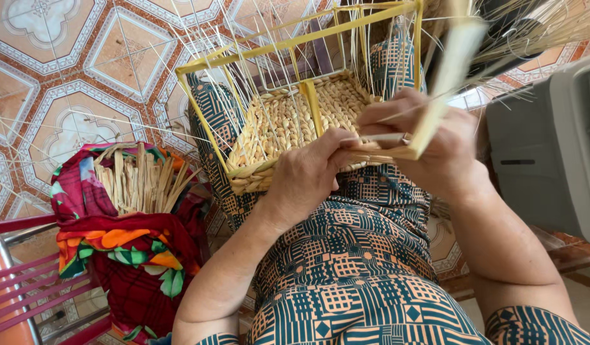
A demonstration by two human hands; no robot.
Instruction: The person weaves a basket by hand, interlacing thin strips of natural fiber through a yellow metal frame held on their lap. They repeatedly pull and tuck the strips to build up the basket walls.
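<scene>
The work in hand looks like weaving the side wall of a half-made rectangular basket of pale plaited straw [295, 121], which rests tilted on the person's lap inside a yellow wooden box frame [256, 51]. The left hand [304, 176] grips the near edge of the basket, its fingers [336, 144] curled together against the woven rim. The right hand [429, 144] sits just right of it, its fingers [388, 112] pinched on a thin pale straw strand [381, 137] that runs between the two hands, right at the frame's near corner.

By my judgement, the next move calls for threading this strand past the nearest upright stake and pulling it snug against the woven rows just beyond the fingers.

Many thin upright straw stakes [269, 70] fan out from the basket beyond and around the fingers; they crowd the working corner and are likely to catch the strand. Well to the left of the left hand, a bundle of flat dried straw strips [138, 179] lies in a red floral cloth [135, 255] on a red slatted chair [33, 287]. To the right of the right hand stands a grey plastic appliance [551, 160]. A patterned tiled floor [71, 70] lies beyond.
</scene>
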